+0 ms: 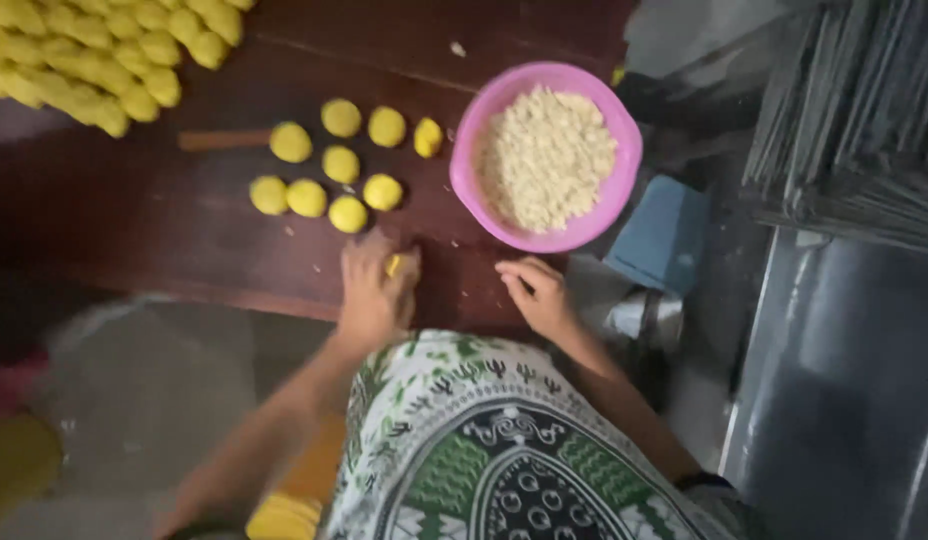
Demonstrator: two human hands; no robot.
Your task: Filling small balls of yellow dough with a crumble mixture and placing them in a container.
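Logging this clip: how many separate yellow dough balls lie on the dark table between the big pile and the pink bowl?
9: four in the upper row, five in the lower cluster. Another piece shows in the left hand.

Beneath my left hand (376, 290) sits a yellow dough piece (393, 265). Just beyond it, nine yellow dough balls (340, 163) on the dark reddish-brown table (134, 210). Beyond my right hand (537, 294), a pink bowl (484, 115) of cream-white crumbs (544, 158). Nearer than both hands, white cloth (484, 450) patterned green and black.
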